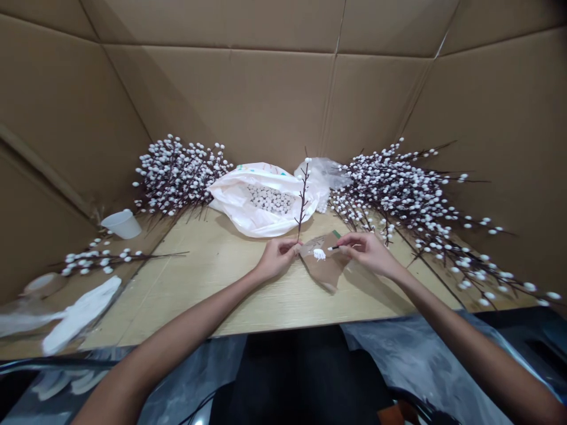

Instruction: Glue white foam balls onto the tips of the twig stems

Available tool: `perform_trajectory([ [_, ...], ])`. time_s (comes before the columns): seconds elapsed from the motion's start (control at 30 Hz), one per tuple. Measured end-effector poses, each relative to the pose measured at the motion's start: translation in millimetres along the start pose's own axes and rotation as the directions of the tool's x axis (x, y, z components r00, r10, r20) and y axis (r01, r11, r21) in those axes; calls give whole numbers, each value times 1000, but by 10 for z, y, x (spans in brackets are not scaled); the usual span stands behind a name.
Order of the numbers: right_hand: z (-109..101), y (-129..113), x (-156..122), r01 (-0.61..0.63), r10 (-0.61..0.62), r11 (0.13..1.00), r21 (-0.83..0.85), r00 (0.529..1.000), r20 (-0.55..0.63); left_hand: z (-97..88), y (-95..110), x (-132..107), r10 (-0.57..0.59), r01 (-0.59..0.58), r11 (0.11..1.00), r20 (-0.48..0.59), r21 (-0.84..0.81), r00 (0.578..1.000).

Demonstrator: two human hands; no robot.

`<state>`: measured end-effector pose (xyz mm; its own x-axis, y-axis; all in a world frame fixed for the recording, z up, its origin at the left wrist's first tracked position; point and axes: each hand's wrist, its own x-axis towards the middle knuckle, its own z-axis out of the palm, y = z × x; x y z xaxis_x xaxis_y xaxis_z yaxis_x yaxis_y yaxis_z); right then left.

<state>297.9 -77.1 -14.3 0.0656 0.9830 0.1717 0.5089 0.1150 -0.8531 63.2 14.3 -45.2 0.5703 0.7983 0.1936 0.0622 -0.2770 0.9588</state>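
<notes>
Around the twig [303, 199], white bag [248, 222], berried branches [394, 184]

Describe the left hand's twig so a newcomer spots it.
On the table, find the open white bag. In front of its right part, the left hand holds a dark twig upright. Unlike the bead-laden bunches at either side, it's nearly bare, with a white bead near its tip.
</notes>
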Motion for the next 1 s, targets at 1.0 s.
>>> perform_trajectory([
  [1.0,96,-465,3,-121,60,682,721,992,109,27,-36,3,87,-73,989,-104,131,991],
])
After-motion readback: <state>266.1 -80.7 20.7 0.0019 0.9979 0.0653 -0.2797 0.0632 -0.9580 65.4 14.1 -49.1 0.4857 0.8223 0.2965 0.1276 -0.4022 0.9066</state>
